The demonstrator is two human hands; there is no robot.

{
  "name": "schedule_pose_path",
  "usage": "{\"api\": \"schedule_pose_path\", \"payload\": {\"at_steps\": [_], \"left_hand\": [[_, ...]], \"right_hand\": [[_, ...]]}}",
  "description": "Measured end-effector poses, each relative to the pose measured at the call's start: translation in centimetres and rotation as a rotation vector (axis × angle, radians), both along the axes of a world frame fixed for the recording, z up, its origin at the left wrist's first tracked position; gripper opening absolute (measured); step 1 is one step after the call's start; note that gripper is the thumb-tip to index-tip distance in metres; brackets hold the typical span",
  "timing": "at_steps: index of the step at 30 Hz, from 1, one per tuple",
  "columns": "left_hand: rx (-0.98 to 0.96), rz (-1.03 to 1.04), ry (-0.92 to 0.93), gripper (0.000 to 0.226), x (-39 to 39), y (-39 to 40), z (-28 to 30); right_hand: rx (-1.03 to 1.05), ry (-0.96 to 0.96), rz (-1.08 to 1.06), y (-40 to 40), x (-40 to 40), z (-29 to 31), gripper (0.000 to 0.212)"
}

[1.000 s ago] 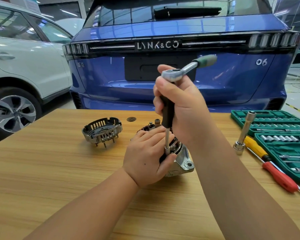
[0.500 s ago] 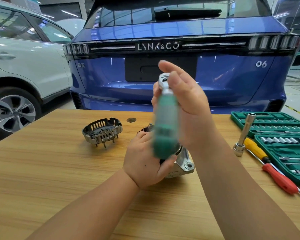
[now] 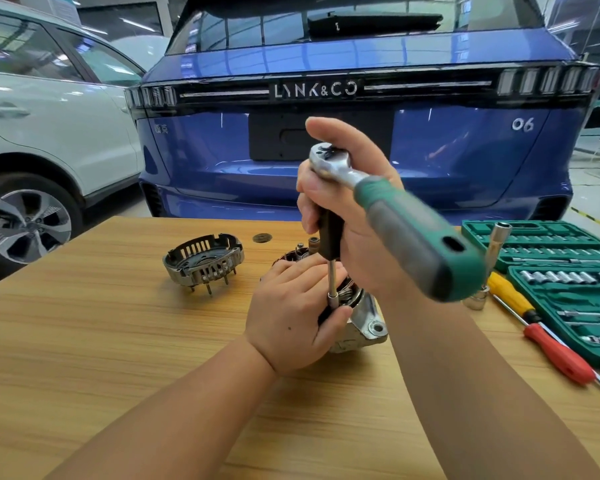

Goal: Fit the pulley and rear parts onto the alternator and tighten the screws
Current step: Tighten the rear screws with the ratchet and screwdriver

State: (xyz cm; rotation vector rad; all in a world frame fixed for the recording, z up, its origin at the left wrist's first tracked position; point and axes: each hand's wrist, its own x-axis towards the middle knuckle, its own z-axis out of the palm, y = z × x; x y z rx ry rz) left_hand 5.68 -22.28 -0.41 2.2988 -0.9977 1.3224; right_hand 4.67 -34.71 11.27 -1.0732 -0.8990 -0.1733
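Note:
The alternator (image 3: 364, 325) stands on the wooden table (image 3: 118, 341), largely hidden under my left hand (image 3: 288, 317), which grips its body. A ratchet wrench (image 3: 406, 223) with a green and grey handle sits atop a black extension bar (image 3: 330, 244) whose socket (image 3: 332, 299) meets the alternator's rim. My right hand (image 3: 354, 216) is closed around the ratchet head and the bar. The handle points toward me and to the right, blurred. A detached rear cover (image 3: 203, 263) with slots and pins lies to the left, apart from the alternator.
A small round washer (image 3: 262, 238) lies behind the alternator. At the right are a green socket set case (image 3: 561, 271), a tall socket tool (image 3: 497, 244) and a yellow and red screwdriver (image 3: 541, 330). A blue car (image 3: 361, 98) and a white car (image 3: 49, 116) stand beyond the table's far edge.
The ratchet handle has swung round from pointing away to the right, past the front, to pointing toward me and right. My left hand has stayed on the alternator.

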Motion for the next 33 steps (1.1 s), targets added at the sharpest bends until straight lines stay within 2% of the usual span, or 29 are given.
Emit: {"api": "schedule_pose_path", "payload": {"at_steps": [2, 5, 8, 11, 14, 16, 18, 20, 22, 24, 30, 33], "left_hand": [[-0.009, -0.008, -0.001, 0.019, 0.1, 0.0, -0.1], [0.038, 0.005, 0.078, 0.033, 0.4, 0.2, -0.4], [0.033, -0.001, 0.119, 0.033, 0.2, 0.4, -0.3], [0.113, 0.012, 0.231, 0.044, -0.1, 0.8, 0.3], [0.189, 0.034, 0.258, 0.05, -0.4, 1.1, 1.0], [0.193, 0.026, 0.306, 0.052, -0.6, 1.2, 1.3], [0.185, 0.0, 0.34, 0.054, -0.8, 1.3, 1.6], [0.193, -0.025, 0.383, 0.057, -0.7, 1.7, 1.9], [0.264, -0.026, 0.452, 0.06, -0.5, 2.2, 2.3], [0.319, -0.009, 0.503, 0.062, -0.4, 2.4, 2.6], [0.273, -0.036, 0.497, 0.056, -0.7, 2.2, 2.8], [0.271, -0.008, 0.507, 0.056, -0.9, 1.9, 3.1]], "right_hand": [[0.038, 0.1, 0.174, -0.5, 0.1, 0.1, 0.044], [0.042, 0.144, 0.359, -1.0, 0.2, 0.2, 0.043], [0.005, 0.186, 0.219, -0.7, 0.1, 0.3, 0.046], [0.011, 0.201, 0.045, -0.5, -0.4, 0.4, 0.033], [-0.048, 0.141, -0.256, -0.4, -0.8, 0.6, 0.015], [-0.046, 0.191, -0.336, -0.6, -0.6, 0.9, 0.004], [-0.027, 0.301, -0.22, -1.2, -0.3, 1.1, 0.004], [0.002, 0.389, 0.015, -1.7, -0.1, 1.0, 0.017], [-0.004, 0.393, 0.156, -1.5, 0.1, 0.5, 0.027], [-0.041, 0.33, 0.196, -1.1, 0.1, 0.1, 0.029], [-0.013, 0.271, 0.249, -0.9, 0.3, -0.3, 0.032], [0.027, 0.112, 0.189, -1.0, 0.3, -0.3, 0.04]]}}
